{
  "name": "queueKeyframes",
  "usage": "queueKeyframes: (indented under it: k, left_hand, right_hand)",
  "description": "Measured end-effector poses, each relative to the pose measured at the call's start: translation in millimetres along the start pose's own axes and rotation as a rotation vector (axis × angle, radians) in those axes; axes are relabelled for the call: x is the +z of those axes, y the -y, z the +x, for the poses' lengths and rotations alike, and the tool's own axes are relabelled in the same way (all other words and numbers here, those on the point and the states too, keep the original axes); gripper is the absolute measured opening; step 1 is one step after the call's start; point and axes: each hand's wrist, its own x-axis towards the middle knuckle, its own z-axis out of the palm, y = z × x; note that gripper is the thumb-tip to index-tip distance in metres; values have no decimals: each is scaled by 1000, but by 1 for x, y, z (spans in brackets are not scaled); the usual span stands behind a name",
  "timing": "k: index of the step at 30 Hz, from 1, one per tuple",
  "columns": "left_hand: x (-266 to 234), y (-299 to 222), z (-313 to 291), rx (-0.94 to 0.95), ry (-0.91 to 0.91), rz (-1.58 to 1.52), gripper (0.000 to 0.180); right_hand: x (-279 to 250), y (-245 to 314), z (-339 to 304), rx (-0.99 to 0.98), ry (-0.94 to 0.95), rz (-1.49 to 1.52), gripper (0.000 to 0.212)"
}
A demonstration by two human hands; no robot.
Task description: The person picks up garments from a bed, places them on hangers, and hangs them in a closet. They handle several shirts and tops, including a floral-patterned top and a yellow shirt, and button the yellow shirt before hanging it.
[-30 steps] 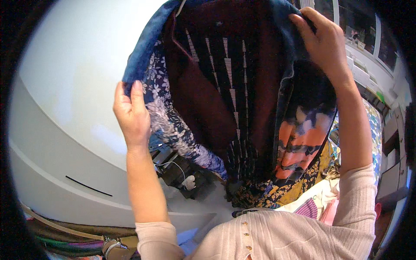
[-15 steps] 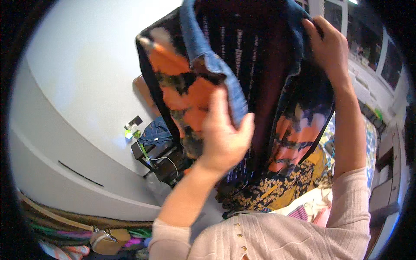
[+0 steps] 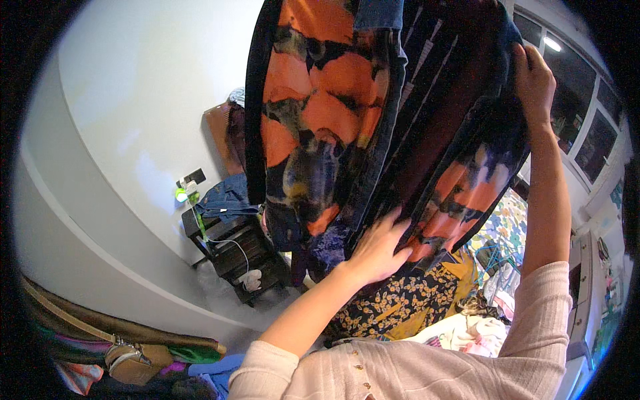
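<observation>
A dark jacket (image 3: 320,100) with blue denim trim and orange printed patches hangs open in front of me, its dark striped inside showing. High at the right, my right hand (image 3: 535,80) grips the jacket near its shoulder, fingers closed over the cloth. Lower down, my left hand (image 3: 379,250) reaches across the jacket's opening beside the lower part of the right front panel. Its fingers are stretched out and the thumb stands apart; whether they touch the cloth I cannot tell. The jacket's upper edge lies outside the view.
At the left, a black stand (image 3: 233,250) bears folded denim (image 3: 227,198) and a white cable. Behind the jacket lies a floral cloth (image 3: 393,303), with light garments (image 3: 470,333) near it. A tan bag (image 3: 137,360) hangs at lower left. Windows (image 3: 593,143) are at the right.
My left hand has left the left front edge of the jacket and moved down and right. That panel now hangs straighter. My right hand keeps its hold, slightly further right.
</observation>
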Motion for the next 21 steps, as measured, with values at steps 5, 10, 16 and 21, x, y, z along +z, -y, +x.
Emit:
queueKeyframes:
  k: [5,10,16,21]
  left_hand:
    - [-3,31,-52,-48,426,-38,57]
    - [-5,70,-93,-164,298,-184,46]
    - [-8,160,-122,-829,-543,-883,51]
    - [-34,189,-88,-841,-865,-1520,93]
  right_hand:
    - [-2,-7,19,19,-12,-5,32]
    - [-11,-17,31,33,19,-170,36]
    - [-9,-9,31,55,0,-127,37]
    - [-10,-16,37,80,-10,-121,34]
